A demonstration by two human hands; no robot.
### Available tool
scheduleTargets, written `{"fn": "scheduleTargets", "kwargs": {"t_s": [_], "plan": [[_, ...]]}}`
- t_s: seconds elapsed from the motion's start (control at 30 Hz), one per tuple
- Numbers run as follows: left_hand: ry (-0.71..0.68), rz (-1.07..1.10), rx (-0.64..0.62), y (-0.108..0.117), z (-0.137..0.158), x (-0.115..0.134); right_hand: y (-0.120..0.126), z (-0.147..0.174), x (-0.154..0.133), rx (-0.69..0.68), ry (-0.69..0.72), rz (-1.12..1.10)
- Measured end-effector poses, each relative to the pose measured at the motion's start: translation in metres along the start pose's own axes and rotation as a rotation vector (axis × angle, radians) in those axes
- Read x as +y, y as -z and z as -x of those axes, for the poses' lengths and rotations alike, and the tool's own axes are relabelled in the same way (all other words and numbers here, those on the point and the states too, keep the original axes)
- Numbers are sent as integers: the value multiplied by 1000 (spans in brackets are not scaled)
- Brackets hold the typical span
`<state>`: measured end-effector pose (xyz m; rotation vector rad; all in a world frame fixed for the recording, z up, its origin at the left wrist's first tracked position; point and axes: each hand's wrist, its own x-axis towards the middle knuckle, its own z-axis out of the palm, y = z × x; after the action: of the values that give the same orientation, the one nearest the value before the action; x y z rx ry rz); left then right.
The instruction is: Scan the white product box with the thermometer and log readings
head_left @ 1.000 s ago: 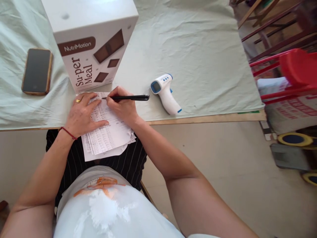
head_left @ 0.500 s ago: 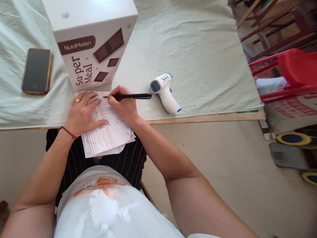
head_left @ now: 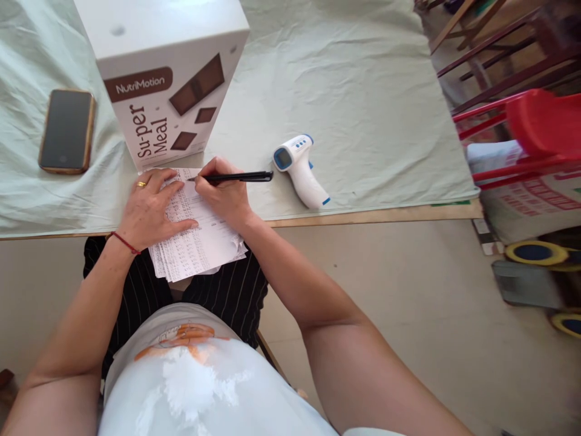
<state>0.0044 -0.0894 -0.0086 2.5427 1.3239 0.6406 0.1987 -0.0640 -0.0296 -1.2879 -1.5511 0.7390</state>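
The right hand [head_left: 227, 197] pinches a black pen [head_left: 242, 177] over the papers [head_left: 202, 242], which overhang the table [head_left: 376, 121]; the left hand [head_left: 152, 206] lies spread on them. Writing already fills much of the top sheet [head_left: 213, 239]; what remains (the hands cover some) I cannot tell. A box [head_left: 157, 91] stands beyond.

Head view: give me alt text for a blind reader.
The right hand holds a black pen to written papers overhanging a cloth-covered table; the left hand rests on them. Beyond stands a white box, phone to its left, thermometer to its right.
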Motion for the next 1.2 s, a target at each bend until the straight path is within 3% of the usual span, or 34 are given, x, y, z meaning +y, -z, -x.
{"fn": "scheduleTargets", "kwargs": {"t_s": [1.2], "plan": [[26, 19, -24, 0, 0, 1, 0, 0, -5, 59, -23, 3]]}}
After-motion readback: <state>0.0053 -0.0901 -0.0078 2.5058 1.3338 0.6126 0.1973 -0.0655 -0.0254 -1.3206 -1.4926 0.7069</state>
